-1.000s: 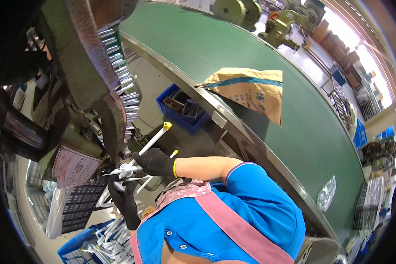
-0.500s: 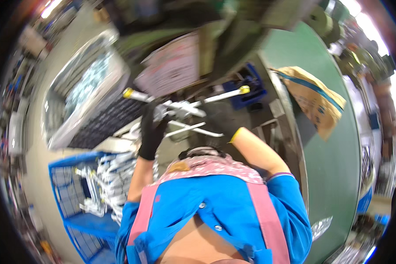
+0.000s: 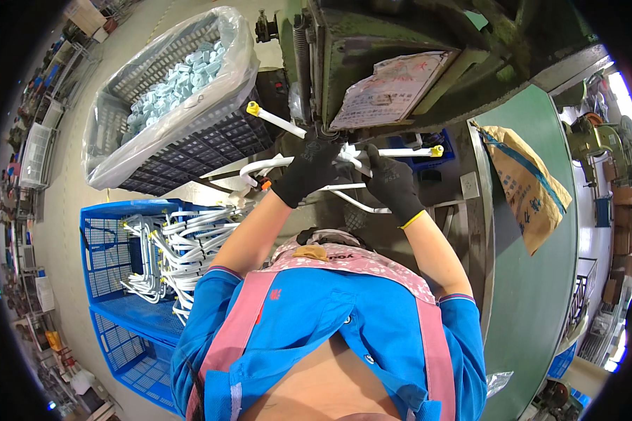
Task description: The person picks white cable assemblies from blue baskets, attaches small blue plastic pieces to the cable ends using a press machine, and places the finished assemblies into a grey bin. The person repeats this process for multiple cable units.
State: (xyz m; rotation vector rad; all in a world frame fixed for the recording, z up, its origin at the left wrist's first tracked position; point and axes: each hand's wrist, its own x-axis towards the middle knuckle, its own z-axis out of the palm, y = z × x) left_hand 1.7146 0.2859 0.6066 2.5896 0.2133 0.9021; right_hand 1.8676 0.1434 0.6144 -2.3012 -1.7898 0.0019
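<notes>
- the left hand point(image 3: 310, 172) is gripping the white tube frame point(image 3: 404, 151) beside its central joint point(image 3: 347, 152).
- the right hand point(image 3: 393, 184) is grasping the opposite side, though black gloves point(image 3: 309, 177) are hiding the exact finger placement.
- steady, matched pressure is probably serving the joint best near the green machine point(image 3: 428, 28).
- the yellow-tipped ends point(image 3: 254, 109) are splaying outward, likely needing clearance from the dark crate point(image 3: 196, 151).

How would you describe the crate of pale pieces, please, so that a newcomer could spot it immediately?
Find the big green machine at the top, then look left. The black plastic crate there holds a heap of pale blue-grey pieces. Its dark walls and clear plastic liner set it apart from the blue crate of white bent tubes lower in view.
</notes>
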